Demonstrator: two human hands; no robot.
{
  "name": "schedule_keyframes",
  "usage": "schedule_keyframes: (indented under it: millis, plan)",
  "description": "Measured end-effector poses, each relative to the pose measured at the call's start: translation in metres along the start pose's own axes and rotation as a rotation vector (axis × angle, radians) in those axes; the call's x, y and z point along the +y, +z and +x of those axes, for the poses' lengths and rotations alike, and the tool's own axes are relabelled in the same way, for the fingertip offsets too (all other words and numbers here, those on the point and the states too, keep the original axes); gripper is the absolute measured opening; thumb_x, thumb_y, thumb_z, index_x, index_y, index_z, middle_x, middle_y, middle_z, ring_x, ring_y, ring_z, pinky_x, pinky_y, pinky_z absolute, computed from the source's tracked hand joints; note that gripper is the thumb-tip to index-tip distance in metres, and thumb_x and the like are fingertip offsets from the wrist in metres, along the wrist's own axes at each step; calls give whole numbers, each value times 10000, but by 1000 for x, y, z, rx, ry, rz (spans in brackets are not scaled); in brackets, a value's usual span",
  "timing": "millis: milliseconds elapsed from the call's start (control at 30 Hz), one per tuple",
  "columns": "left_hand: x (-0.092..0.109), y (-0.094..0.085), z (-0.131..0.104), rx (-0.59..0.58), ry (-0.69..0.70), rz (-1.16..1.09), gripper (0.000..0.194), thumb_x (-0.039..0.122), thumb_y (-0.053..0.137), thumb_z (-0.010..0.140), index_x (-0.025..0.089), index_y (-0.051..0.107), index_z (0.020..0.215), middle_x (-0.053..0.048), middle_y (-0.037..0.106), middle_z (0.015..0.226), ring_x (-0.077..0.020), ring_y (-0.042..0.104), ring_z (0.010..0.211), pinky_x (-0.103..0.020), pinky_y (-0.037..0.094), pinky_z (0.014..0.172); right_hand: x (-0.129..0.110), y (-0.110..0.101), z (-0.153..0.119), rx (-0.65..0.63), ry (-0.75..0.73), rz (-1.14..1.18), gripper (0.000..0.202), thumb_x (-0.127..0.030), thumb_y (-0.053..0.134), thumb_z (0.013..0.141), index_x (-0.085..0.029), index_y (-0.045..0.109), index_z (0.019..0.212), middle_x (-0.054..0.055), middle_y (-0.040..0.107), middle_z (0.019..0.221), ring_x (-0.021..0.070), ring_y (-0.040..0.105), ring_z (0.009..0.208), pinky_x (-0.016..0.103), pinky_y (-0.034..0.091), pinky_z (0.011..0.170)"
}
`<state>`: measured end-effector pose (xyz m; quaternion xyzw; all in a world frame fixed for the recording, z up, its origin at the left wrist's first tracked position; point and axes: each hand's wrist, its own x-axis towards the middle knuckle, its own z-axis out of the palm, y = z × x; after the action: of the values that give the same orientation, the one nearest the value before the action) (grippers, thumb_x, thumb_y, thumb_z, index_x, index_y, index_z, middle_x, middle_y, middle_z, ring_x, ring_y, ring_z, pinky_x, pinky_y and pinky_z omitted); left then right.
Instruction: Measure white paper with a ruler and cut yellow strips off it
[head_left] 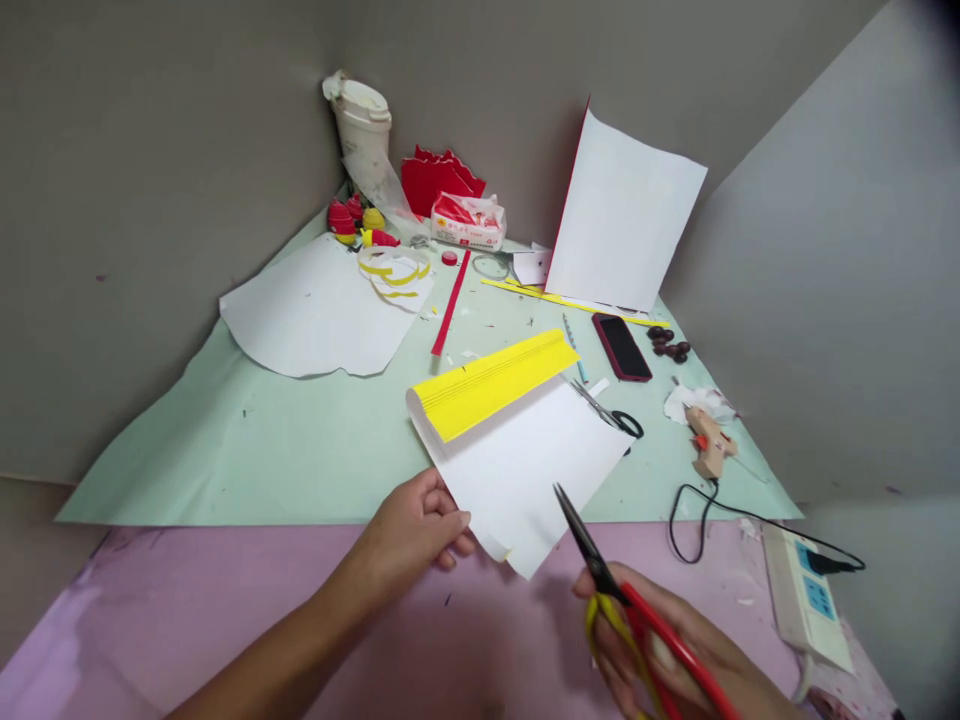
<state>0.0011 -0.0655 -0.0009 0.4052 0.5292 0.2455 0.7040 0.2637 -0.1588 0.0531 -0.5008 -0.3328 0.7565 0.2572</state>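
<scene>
A sheet of paper (529, 470), white on the upper side, curls over at its far edge and shows a yellow underside (495, 385) marked with thin dark lines. My left hand (424, 525) pinches the sheet's near left edge between thumb and fingers. In my right hand (660, 625) are scissors (589, 545) with dark blades and red and yellow handles. Their blades look closed and point up and left, over the sheet's near right part. Black-handled scissors (624, 422) lie by the sheet's right edge, partly hidden by it.
To the right are a phone (622, 348), a glue gun (709, 440) with its cord, and a power strip (808, 595). White paper (322, 310), a red strip (452, 300), a tissue pack (469, 222), a white bucket (362, 125) and a standing sheet (626, 210) are farther back.
</scene>
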Motion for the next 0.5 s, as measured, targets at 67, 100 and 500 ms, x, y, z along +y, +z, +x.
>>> schedule_keyframes:
  millis: [67, 100, 500]
  plan:
    - [-1, 2, -3, 9, -5, -6, 317, 303, 672, 694, 170, 569, 962, -20, 663, 734, -223, 706, 707, -297, 514, 569, -3, 5, 16, -105, -74, -11, 558, -602, 711, 832, -201, 614, 1207, 27, 570, 776, 164, 558, 691, 291, 439, 665]
    - [-2, 3, -4, 17, -7, -13, 317, 305, 677, 691, 168, 574, 958, -21, 668, 729, -219, 704, 699, -296, 511, 568, -4, 6, 23, -136, -81, -15, 553, -590, 698, 854, -196, 592, 1227, 26, 577, 795, 160, 570, 702, 279, 435, 658]
    - [-15, 7, -9, 132, -25, -99, 320, 480, 688, 717, 210, 527, 775, -27, 706, 672, -229, 715, 704, -286, 511, 565, -2, 5, 48, -210, 110, -146, 527, -603, 650, 885, -189, 541, 1193, -18, 542, 794, 103, 524, 637, 219, 416, 588]
